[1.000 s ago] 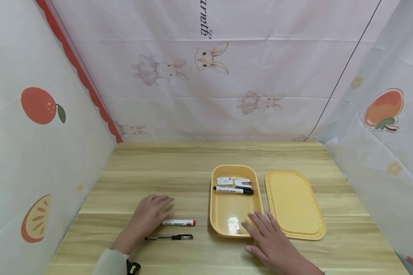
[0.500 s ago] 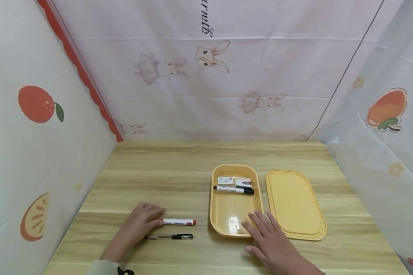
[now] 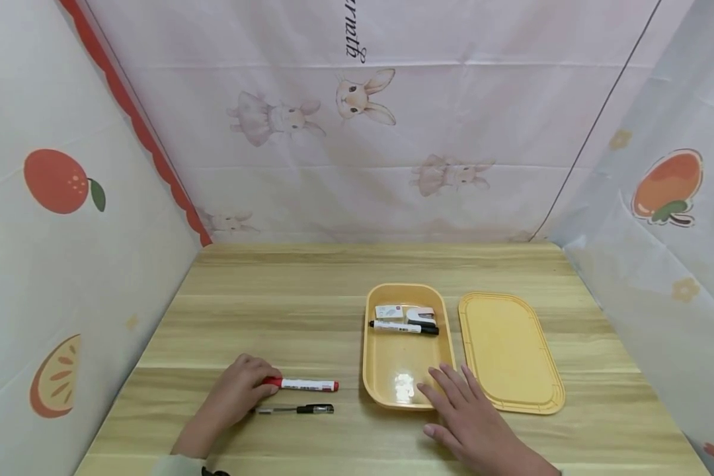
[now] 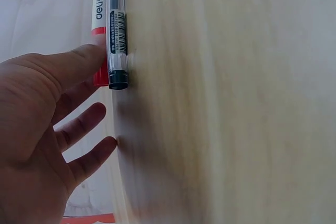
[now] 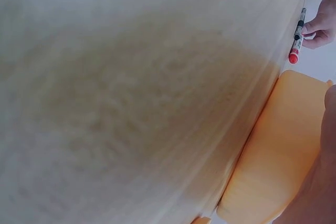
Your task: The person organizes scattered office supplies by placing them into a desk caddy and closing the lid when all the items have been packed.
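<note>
Pinching a cylindrical red-tipped marker (image 3: 308,385)

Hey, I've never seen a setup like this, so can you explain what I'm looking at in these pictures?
Sure. There's no robot, just a person's two bare hands. The wide view comes from a camera worn on the head, looking forward and down. The two close views come from a camera on each wrist.

On the table lie a red marker, a pen, an open yellow box and, beside it, a flat yellow lid. Inside the box are a black marker and two small whitish items I can't name for sure.

The left hand pinches one end of the red marker. The right hand holds nothing; its fingers are spread at the box's near right corner.
</note>
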`<action>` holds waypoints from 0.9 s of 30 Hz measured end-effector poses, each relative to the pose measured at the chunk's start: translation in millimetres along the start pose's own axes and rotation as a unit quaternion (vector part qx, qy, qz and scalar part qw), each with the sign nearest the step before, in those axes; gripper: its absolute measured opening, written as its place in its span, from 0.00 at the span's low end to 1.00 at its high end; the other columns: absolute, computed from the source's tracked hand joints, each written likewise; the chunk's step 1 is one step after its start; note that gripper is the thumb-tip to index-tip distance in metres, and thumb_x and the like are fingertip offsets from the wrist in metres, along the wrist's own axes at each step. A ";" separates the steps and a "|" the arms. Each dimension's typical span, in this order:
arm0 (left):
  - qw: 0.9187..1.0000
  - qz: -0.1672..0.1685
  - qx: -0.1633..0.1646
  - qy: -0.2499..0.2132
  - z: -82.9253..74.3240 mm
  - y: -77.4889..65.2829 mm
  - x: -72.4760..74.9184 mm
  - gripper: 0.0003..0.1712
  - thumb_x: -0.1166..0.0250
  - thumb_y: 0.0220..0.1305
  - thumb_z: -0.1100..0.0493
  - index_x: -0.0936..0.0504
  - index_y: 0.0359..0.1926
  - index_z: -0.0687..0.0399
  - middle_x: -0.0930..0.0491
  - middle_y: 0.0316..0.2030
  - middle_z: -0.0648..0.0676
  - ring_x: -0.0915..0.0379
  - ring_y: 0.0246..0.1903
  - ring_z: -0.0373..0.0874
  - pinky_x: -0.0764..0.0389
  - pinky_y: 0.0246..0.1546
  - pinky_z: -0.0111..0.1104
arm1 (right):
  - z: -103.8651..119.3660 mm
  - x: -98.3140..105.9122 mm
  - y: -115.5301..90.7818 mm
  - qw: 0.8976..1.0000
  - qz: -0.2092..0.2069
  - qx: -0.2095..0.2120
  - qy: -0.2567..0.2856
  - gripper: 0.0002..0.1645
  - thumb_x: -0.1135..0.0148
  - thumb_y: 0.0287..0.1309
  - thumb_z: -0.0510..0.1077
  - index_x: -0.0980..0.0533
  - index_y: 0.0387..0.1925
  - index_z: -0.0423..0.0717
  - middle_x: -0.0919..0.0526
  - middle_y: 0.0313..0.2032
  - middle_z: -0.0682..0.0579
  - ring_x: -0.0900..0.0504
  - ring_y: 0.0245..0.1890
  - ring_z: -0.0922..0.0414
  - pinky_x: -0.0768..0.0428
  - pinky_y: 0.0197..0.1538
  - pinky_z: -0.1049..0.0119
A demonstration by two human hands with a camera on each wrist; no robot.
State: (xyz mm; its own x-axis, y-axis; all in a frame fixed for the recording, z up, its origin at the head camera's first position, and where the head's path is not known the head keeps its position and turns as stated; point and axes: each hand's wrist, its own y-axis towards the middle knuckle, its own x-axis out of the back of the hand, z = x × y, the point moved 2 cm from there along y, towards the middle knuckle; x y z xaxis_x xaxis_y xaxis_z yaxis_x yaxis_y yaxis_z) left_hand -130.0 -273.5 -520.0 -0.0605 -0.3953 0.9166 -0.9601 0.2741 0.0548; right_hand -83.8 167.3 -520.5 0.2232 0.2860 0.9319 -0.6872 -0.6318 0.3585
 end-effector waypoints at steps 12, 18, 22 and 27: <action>0.999 -0.043 -0.012 0.017 -2.4 5.3 10.3 0.08 0.25 0.58 0.55 0.11 0.38 0.36 0.16 0.40 0.38 0.31 0.41 0.35 0.23 0.41 0.35 | -2.5 -2.9 -1.1 1.000 0.003 0.001 -0.001 0.38 0.44 0.68 0.64 0.34 0.72 0.53 0.32 0.72 0.43 0.37 0.73 0.42 0.60 0.78 0.46; 0.999 -0.054 -0.006 -0.003 -7.4 10.0 22.4 0.08 0.27 0.60 0.54 0.11 0.41 0.34 0.16 0.41 0.36 0.34 0.41 0.33 0.25 0.38 0.31 | -1.8 -2.4 -1.4 1.000 0.002 0.002 0.003 0.38 0.43 0.67 0.63 0.34 0.72 0.52 0.32 0.72 0.43 0.37 0.73 0.43 0.63 0.79 0.48; 0.998 -0.065 -0.019 -0.017 -18.8 19.3 32.1 0.08 0.28 0.62 0.54 0.12 0.42 0.35 0.16 0.42 0.38 0.32 0.42 0.35 0.25 0.38 0.32 | -1.5 -1.8 -0.9 1.000 0.001 0.000 0.008 0.38 0.41 0.66 0.62 0.33 0.72 0.51 0.32 0.72 0.43 0.37 0.73 0.42 0.63 0.79 0.48; 0.998 -0.050 -0.026 -0.024 -39.0 36.3 40.2 0.08 0.29 0.62 0.51 0.12 0.43 0.34 0.15 0.46 0.41 0.28 0.49 0.41 0.22 0.46 0.41 | -1.6 -0.9 -0.4 1.000 0.006 -0.003 0.008 0.38 0.41 0.67 0.62 0.33 0.72 0.52 0.33 0.72 0.43 0.37 0.73 0.42 0.65 0.79 0.49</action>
State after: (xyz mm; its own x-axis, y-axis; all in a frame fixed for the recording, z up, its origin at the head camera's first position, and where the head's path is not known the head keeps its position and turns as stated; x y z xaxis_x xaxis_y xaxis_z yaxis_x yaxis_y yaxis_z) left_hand -156.6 -245.2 -465.7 0.0217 -0.4637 0.8857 -0.9468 0.2749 0.1671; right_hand -84.9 168.4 -521.7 0.2035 0.2908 0.9349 -0.6932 -0.6315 0.3473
